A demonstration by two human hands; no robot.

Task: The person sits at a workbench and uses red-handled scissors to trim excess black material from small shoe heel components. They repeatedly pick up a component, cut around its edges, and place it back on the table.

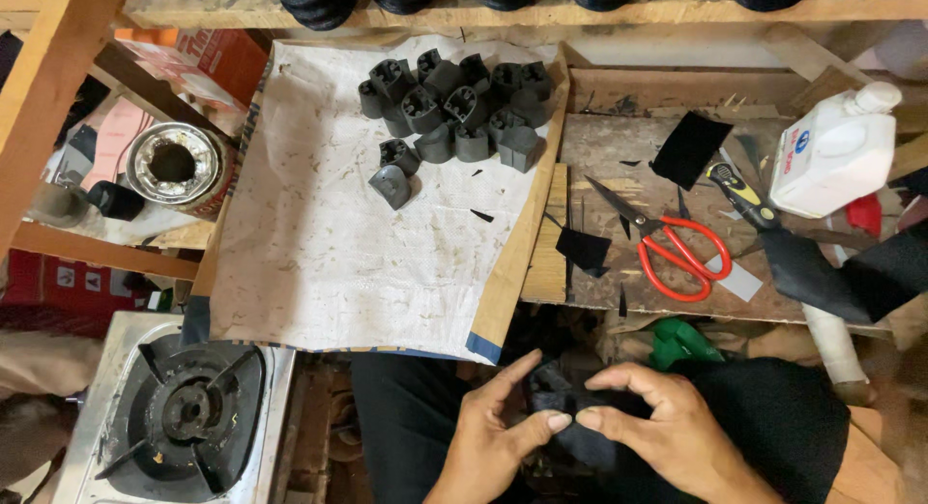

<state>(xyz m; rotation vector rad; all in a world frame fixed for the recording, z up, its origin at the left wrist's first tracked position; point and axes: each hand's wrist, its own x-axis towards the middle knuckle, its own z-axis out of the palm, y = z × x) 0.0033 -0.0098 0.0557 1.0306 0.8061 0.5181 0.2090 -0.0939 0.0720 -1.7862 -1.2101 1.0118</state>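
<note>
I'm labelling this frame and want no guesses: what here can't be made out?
- Dark piece between left hand and right hand: fingers cover it and it blends with the dark cloth below, so its shape is unclear.
- Black round things on the top shelf: cut off by the upper edge.
- Stove: cut off by the bottom edge.
- Inside of the metal can: too dark.

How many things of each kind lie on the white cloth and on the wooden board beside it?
Dark grey heel blocks on the white cloth: about 15, since the pile hides some
Red-handled scissors: 1
White plastic bottle: 1
Yellow-handled knife: 1
Larger black fabric pieces on the wooden board: 2
Total: about 20
</note>
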